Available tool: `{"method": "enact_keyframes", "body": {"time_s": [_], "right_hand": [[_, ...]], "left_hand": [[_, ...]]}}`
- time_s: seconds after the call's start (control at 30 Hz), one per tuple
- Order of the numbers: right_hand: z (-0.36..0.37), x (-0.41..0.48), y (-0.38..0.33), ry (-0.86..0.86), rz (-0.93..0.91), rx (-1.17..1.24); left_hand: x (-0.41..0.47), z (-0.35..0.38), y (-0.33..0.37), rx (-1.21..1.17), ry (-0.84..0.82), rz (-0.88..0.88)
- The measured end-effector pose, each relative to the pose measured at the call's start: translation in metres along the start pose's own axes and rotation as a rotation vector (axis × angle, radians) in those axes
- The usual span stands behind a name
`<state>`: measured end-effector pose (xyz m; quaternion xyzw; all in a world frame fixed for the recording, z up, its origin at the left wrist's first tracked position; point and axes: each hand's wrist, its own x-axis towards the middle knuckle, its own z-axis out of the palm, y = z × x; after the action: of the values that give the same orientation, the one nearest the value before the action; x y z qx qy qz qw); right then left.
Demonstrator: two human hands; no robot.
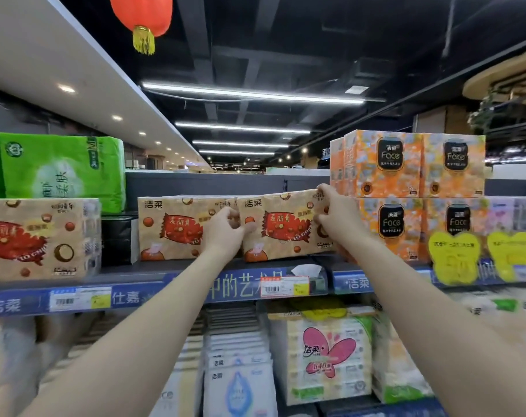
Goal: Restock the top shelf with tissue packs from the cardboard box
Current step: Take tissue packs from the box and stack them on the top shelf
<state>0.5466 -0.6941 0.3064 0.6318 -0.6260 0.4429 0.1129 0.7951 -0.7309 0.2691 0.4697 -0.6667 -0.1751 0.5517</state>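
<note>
Top shelf (153, 276): hand-held tissue pack (281, 225)

We find open room above the tan tissue packs (281, 225) up to the shelf's back panel (225, 183); orange Face boxes (406, 194) wall the right, a black box (117, 237) fills the left gap

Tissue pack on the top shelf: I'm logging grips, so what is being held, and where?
The tan tissue pack, held by both ends: left hand on its left edge, right hand on its right edge.
</note>
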Motion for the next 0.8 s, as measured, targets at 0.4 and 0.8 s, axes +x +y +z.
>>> {"method": "enact_keyframes", "body": {"time_s": [0.4,0.8], "right_hand": [[0.035,0.012,0.003,0.046,-0.033,-0.272],[0.044,0.021,0.001,-0.009,-0.091,-0.366]], "left_hand": [[0.008,0.011,0.006,0.203,0.098,0.017],[0.022,0.034,0.002,0.263,0.148,0.005]]}}
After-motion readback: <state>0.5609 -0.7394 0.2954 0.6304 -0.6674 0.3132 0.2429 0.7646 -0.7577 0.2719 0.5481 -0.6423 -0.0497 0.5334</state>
